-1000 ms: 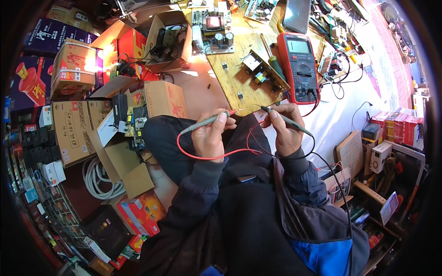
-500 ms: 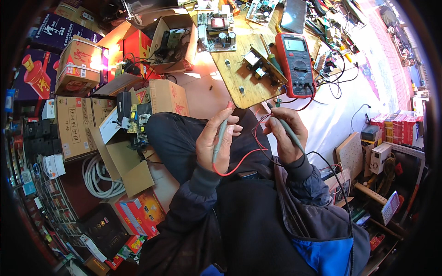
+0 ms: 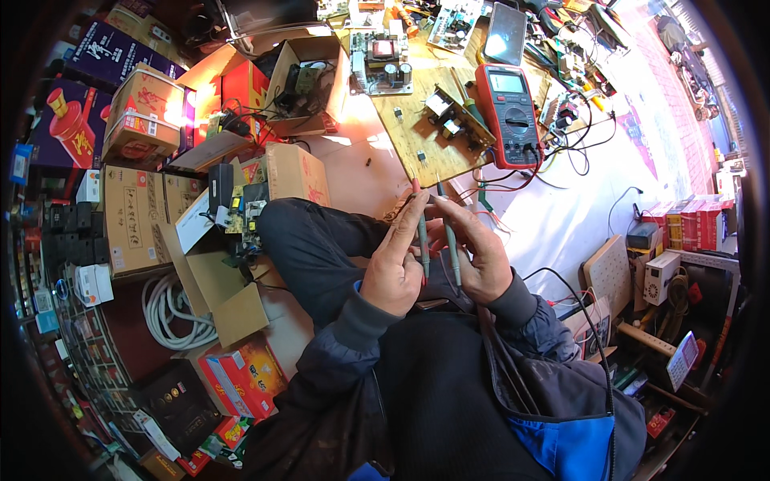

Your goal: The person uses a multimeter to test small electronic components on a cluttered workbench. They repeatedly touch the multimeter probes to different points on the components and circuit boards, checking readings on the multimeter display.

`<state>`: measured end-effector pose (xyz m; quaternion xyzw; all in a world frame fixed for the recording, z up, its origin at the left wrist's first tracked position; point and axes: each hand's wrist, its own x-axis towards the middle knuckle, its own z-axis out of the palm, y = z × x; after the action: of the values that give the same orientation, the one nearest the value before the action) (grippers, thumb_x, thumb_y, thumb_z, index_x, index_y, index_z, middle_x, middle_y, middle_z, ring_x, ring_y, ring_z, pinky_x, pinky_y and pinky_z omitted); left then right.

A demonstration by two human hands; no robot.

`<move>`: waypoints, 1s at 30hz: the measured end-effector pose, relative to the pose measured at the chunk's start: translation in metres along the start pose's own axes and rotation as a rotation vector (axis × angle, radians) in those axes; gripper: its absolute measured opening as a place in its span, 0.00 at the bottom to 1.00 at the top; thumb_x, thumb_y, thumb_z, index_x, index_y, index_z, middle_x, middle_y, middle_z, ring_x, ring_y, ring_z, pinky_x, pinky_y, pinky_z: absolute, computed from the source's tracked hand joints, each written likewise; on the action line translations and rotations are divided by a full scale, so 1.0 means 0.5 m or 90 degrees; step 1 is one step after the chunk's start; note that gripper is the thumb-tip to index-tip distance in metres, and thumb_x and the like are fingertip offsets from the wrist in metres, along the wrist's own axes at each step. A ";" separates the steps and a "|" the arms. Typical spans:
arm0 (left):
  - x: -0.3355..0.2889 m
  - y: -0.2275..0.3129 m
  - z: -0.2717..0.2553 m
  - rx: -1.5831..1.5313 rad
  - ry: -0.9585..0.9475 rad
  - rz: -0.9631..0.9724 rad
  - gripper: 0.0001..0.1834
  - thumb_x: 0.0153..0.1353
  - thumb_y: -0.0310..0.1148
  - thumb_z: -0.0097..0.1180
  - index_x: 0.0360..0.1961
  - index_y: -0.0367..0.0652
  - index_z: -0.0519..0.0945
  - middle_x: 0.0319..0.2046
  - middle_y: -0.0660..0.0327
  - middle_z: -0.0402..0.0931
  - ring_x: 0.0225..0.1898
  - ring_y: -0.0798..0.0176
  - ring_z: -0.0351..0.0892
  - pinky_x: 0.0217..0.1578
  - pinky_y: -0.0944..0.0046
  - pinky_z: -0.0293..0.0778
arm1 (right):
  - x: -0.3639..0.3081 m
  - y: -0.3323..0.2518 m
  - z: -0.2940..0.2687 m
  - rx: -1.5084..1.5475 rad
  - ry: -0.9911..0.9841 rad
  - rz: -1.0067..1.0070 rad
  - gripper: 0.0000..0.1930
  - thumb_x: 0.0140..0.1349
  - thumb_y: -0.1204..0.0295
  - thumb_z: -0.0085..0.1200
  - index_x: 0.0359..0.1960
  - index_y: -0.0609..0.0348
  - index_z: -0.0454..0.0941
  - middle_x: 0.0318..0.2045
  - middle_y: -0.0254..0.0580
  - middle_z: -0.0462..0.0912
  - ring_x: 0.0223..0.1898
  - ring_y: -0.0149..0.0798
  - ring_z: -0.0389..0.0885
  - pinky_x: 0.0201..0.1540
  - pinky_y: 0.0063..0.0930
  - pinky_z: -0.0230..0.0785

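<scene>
My left hand is closed on a grey-green test probe with a red collar near its tip. A second grey-green probe is gripped in my right hand. Both hands are close together above my lap, the probes nearly side by side, pointing away from me toward the wooden board's near edge. On that board stands a red and black multimeter, its leads hanging off toward my hands. Left of it lies a small circuit board. Two small transistors rest near the board's left edge.
A larger circuit board and a phone lie farther back. Cardboard boxes and an open carton with adapters crowd the left. A coiled white cable sits below them. Shelving with a keypad device stands at right.
My hands have come together from apart, the left one moving right and the right one slightly left. The probes now stand nearly parallel, close to each other.
</scene>
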<state>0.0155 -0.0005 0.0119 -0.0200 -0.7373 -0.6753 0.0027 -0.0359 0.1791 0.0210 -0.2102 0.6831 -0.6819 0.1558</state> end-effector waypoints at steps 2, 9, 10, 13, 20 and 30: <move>-0.001 0.007 -0.002 -0.006 -0.009 -0.010 0.50 0.57 0.07 0.38 0.84 0.47 0.57 0.80 0.52 0.59 0.73 0.56 0.71 0.55 0.68 0.77 | 0.000 -0.005 0.005 -0.009 0.001 0.001 0.37 0.61 0.93 0.48 0.75 0.61 0.68 0.60 0.51 0.81 0.51 0.40 0.86 0.56 0.33 0.80; -0.007 0.014 -0.006 -0.324 -0.037 -0.060 0.47 0.63 0.14 0.49 0.84 0.39 0.51 0.80 0.52 0.55 0.75 0.57 0.66 0.71 0.59 0.65 | -0.003 -0.011 0.010 -0.050 -0.024 -0.048 0.38 0.60 0.92 0.48 0.75 0.62 0.67 0.62 0.52 0.79 0.54 0.44 0.86 0.59 0.35 0.79; -0.008 0.008 -0.004 -0.321 -0.031 -0.063 0.46 0.65 0.17 0.52 0.84 0.38 0.51 0.79 0.53 0.57 0.75 0.58 0.66 0.72 0.58 0.64 | -0.004 -0.011 0.012 -0.050 -0.027 -0.046 0.38 0.60 0.91 0.49 0.75 0.62 0.67 0.63 0.52 0.79 0.55 0.45 0.86 0.59 0.35 0.79; -0.013 -0.013 0.012 -0.308 0.004 -0.087 0.42 0.71 0.24 0.60 0.82 0.36 0.55 0.75 0.53 0.63 0.71 0.60 0.69 0.71 0.58 0.66 | -0.009 -0.010 0.018 -0.084 -0.028 -0.017 0.38 0.62 0.90 0.50 0.77 0.61 0.64 0.64 0.52 0.80 0.55 0.45 0.86 0.60 0.35 0.78; -0.013 -0.031 0.024 -0.394 0.089 -0.223 0.21 0.78 0.30 0.56 0.68 0.36 0.73 0.63 0.56 0.78 0.63 0.63 0.77 0.62 0.62 0.75 | -0.024 -0.003 0.020 -0.054 0.006 0.010 0.34 0.66 0.88 0.51 0.76 0.62 0.64 0.58 0.55 0.85 0.53 0.42 0.89 0.56 0.32 0.79; -0.002 -0.031 0.033 -0.377 0.033 -0.071 0.12 0.81 0.36 0.49 0.51 0.39 0.79 0.75 0.41 0.66 0.71 0.57 0.68 0.70 0.58 0.61 | -0.009 0.029 0.005 0.235 -0.009 0.224 0.17 0.73 0.75 0.62 0.59 0.67 0.74 0.49 0.41 0.85 0.50 0.30 0.82 0.55 0.27 0.75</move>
<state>0.0167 0.0147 -0.0048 0.0375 -0.5076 -0.8605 -0.0217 -0.0317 0.1788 0.0063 -0.0611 0.5721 -0.7558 0.3125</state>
